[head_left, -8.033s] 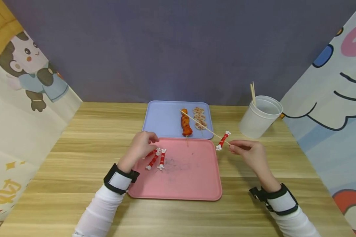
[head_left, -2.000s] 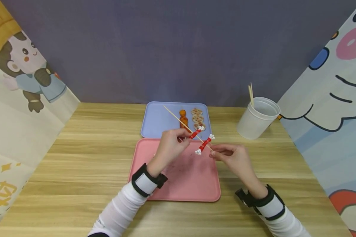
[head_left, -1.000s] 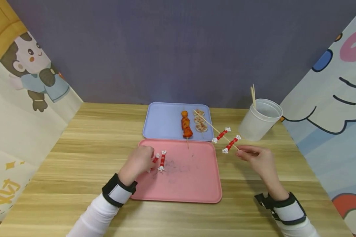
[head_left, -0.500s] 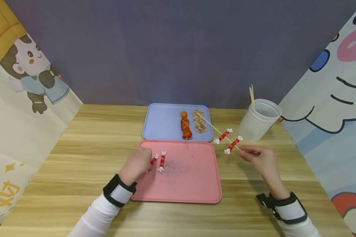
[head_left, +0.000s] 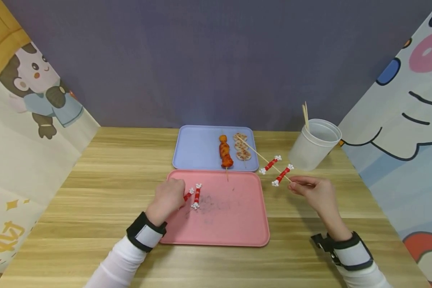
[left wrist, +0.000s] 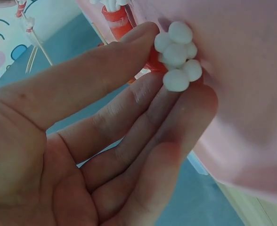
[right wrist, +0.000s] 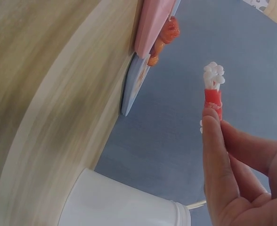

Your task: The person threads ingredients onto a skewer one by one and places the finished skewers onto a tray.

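In the head view my left hand point(head_left: 167, 198) is low over the left part of the pink tray point(head_left: 234, 228). Its thumb and fingers pinch an enoki mushroom roll point(head_left: 189, 194) wrapped in red; the left wrist view shows the white caps of this roll point(left wrist: 176, 52) at the fingertips. Another enoki roll point(head_left: 197, 196) lies just right of it on the tray. My right hand point(head_left: 315, 192) pinches the lower end of a bamboo skewer point(head_left: 253, 150), pointing up and left. Two enoki rolls are threaded crosswise on it, an upper one point(head_left: 270, 164) and a lower one point(head_left: 283, 175) near the fingers.
Behind the pink tray lies a blue tray point(head_left: 198, 146) with a skewer of orange-brown pieces point(head_left: 225, 151) and a skewer of lotus root slices point(head_left: 242, 145). A white bucket point(head_left: 311, 148) with several bamboo sticks point(head_left: 305, 116) stands at the back right.
Eight seconds ago the skewer bore one roll. The left hand brought a second onto it, then went back to the tray and took hold of another. The right hand moved back rightward.
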{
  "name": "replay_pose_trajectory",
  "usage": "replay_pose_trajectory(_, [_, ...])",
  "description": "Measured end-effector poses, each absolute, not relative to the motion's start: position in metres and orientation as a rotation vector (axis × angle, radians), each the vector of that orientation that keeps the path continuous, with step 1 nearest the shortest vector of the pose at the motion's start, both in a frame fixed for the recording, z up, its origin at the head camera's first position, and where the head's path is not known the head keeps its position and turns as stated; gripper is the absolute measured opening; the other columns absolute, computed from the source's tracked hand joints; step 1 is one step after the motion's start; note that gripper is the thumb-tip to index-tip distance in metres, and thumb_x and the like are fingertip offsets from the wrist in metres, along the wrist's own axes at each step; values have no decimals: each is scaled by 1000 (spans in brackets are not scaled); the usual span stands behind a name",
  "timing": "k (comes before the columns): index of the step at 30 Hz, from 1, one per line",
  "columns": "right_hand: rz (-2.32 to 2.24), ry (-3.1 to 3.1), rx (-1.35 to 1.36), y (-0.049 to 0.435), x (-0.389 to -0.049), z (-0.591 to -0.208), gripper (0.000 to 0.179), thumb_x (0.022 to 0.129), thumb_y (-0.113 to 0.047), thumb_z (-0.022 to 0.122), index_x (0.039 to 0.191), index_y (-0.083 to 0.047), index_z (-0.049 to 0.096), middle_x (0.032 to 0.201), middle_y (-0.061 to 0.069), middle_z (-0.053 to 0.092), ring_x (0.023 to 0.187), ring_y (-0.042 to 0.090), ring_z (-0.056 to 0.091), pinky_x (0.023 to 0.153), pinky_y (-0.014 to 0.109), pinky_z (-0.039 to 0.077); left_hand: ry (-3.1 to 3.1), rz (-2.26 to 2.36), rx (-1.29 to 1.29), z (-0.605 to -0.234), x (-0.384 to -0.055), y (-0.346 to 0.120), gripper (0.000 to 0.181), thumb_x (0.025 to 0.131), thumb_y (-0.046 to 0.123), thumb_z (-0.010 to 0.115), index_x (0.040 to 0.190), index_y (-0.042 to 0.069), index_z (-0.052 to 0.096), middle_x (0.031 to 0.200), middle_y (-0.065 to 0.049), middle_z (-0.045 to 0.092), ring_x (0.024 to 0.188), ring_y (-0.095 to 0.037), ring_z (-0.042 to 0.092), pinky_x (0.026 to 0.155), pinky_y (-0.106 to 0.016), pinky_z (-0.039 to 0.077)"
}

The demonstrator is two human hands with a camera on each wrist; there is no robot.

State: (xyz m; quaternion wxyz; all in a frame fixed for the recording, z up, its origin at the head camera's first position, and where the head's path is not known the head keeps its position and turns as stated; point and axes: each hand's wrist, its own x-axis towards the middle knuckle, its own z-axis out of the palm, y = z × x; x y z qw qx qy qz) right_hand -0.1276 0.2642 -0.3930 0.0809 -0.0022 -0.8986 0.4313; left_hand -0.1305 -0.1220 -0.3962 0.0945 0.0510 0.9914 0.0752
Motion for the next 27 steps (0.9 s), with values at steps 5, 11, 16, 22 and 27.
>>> replay_pose_trajectory(5, [1281,-2702,-16,264,-128,-392,21,82,-13,74,99,-1,73,88,17,73,66,-9,64,56,16,52,2958,242,170,-397,-131,-122,23,70,9,76,61,9,55,60,-3,53,56,-19,52,44,-33,41])
replay_pose_trajectory(11, [1270,-2750,-15,255,-132,-389,28,82,-26,74,102,-6,74,90,11,74,68,-9,64,60,17,52,3065,437,125,-394,-139,-125,14,82,11,70,73,6,61,63,-5,55,56,-19,51,46,-30,39])
replay_pose_trajectory(16, [1463,-2704,88,237,-137,-384,26,83,-17,73,103,0,72,92,18,72,70,-4,67,64,22,56,3201,740,124,-385,-156,-126,6,82,7,69,84,5,63,69,-10,63,57,-22,56,47,-31,42])
replay_pose_trajectory(22, [1511,-2648,208,220,-139,-379,22,81,-11,74,99,2,73,87,19,72,68,-5,66,60,19,54,3226,1041,55,-372,-172,-125,10,83,10,70,86,2,66,78,-15,70,67,-26,65,56,-37,51])
replay_pose_trajectory(27, [1546,-2633,233,214,-138,-372,22,82,-10,74,99,3,72,88,20,72,69,-1,68,61,21,55,3246,1241,34,-362,-179,-124,11,83,8,70,87,-1,67,83,-17,71,75,-29,68,63,-40,53])
